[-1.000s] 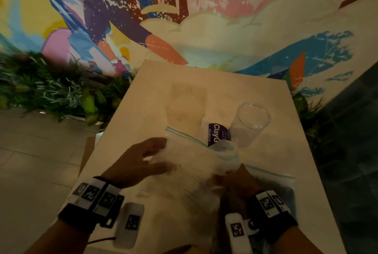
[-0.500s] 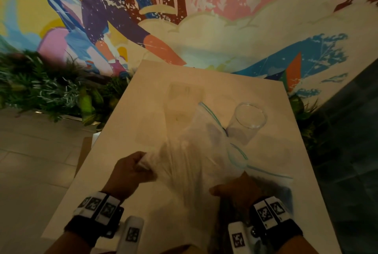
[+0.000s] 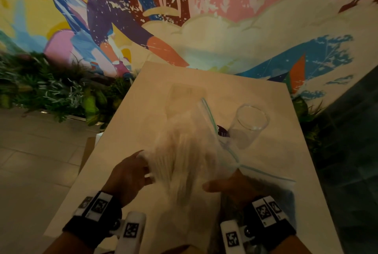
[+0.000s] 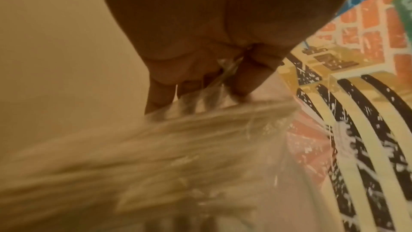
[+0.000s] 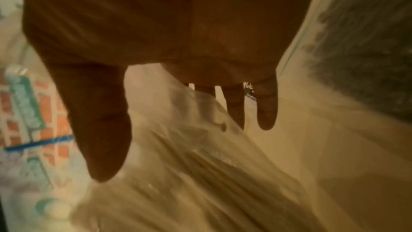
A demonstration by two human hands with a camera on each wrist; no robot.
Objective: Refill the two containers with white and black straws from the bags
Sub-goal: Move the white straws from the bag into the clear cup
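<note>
left hand (image 3: pixel 131 174): its fingers (image 4: pixel 247 77) pinch a gathered corner of the white-straw bag (image 3: pixel 184 157), held above the bench (image 3: pixel 276 161).
right hand (image 3: pixel 231 184): fingers released, spread beside the bag.
containers: clear cup (image 3: pixel 248 124) stands just beyond the bag; the second is hard to make out.
black-straw bag (image 3: pixel 282 194): lies on the bench at right.
tip: steady the zip mouth with the free hand, aim it over the cup.

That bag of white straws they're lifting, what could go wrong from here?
The left hand only pinches a corner of the bag of white straws, so it might slip. The right hand looks open beside it, giving little support. The bag's zip edge swings close to the empty clear glass, which could get knocked over.
</note>
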